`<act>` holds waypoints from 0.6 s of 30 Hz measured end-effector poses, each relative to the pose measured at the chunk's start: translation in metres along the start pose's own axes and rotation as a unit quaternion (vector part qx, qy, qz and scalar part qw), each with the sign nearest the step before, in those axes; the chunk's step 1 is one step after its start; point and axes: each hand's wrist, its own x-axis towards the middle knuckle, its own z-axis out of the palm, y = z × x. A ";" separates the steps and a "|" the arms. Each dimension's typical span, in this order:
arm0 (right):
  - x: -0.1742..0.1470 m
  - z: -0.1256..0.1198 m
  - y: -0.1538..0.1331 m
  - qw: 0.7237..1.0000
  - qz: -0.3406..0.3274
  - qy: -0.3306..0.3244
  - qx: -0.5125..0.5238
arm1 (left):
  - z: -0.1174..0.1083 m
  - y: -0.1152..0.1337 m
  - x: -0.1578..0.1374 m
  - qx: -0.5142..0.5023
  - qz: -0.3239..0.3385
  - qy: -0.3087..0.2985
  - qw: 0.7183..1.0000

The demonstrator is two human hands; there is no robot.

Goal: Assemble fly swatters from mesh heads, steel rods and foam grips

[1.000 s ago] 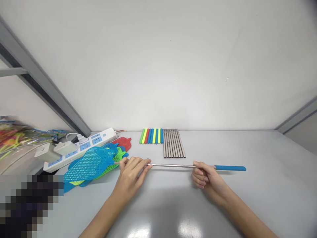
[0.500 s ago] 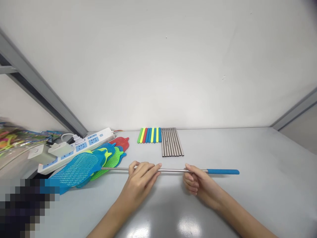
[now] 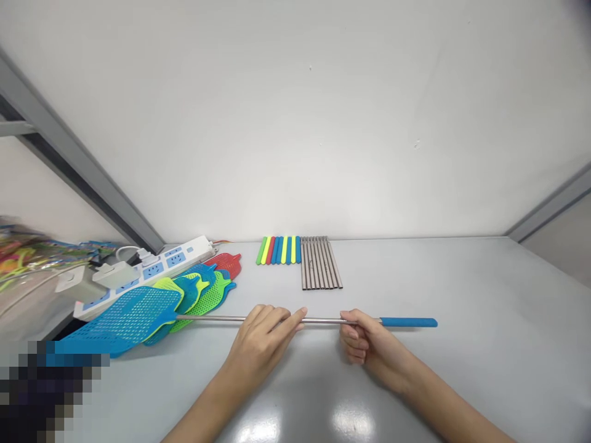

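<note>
A fly swatter (image 3: 318, 320) lies crosswise in front of me, with a blue mesh head at the left, a thin metal rod and a blue handle sleeve at the right end. My left hand (image 3: 263, 335) is closed over the middle of the rod, its fingers pointing right. My right hand (image 3: 364, 338) pinches the rod between thumb and curled fingers, just left of the blue handle. Under and behind the swatter's head lie several loose mesh heads in green (image 3: 210, 301), yellow, blue and red (image 3: 224, 264).
Against the back wall sit a row of coloured handle sleeves (image 3: 278, 251) and a row of metal tubes (image 3: 321, 264). A white power strip (image 3: 198, 249) with plugs stands at the left. Beyond it are bagged colourful items (image 3: 28, 258). A pixelated dark patch covers the lower left.
The swatter has shifted left through my hands, its handle end now nearer my right hand. Both hands stay in nearly the same place.
</note>
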 end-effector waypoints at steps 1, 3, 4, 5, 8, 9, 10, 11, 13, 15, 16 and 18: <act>0.000 0.000 0.000 1.000 0.003 0.003 0.004 | 0.000 0.001 0.001 0.003 -0.002 0.002 1.000; -0.001 0.002 0.000 1.000 0.004 0.010 0.004 | -0.002 0.002 0.003 0.009 -0.005 0.008 1.000; -0.001 0.003 -0.001 1.000 0.002 0.014 0.002 | -0.003 0.002 0.004 0.013 -0.005 0.012 1.000; -0.002 0.005 -0.001 1.000 0.000 0.017 0.000 | -0.005 0.002 0.005 0.018 -0.003 0.015 1.000; -0.004 0.008 -0.003 1.000 -0.011 0.018 -0.002 | -0.010 0.000 0.008 0.040 0.010 0.033 0.999; -0.004 0.009 -0.004 1.000 -0.016 0.017 -0.002 | -0.011 0.000 0.008 0.046 0.015 0.039 0.998; -0.005 0.010 -0.004 1.000 -0.020 0.018 0.000 | -0.012 0.000 0.009 0.050 0.021 0.046 0.997; -0.005 0.010 -0.005 1.000 -0.022 0.018 0.001 | -0.013 0.000 0.010 0.053 0.025 0.050 0.997; -0.006 0.010 -0.006 1.000 -0.022 0.020 0.005 | -0.014 0.000 0.011 0.058 0.032 0.053 0.996; -0.006 0.010 -0.006 1.000 -0.018 0.019 0.008 | -0.014 0.000 0.012 0.062 0.037 0.054 0.996; -0.006 0.010 -0.007 1.000 -0.016 0.020 0.009 | -0.015 0.001 0.013 0.063 0.038 0.053 0.996; -0.007 0.011 -0.007 1.000 -0.017 0.020 0.007 | -0.015 0.001 0.013 0.063 0.040 0.054 0.996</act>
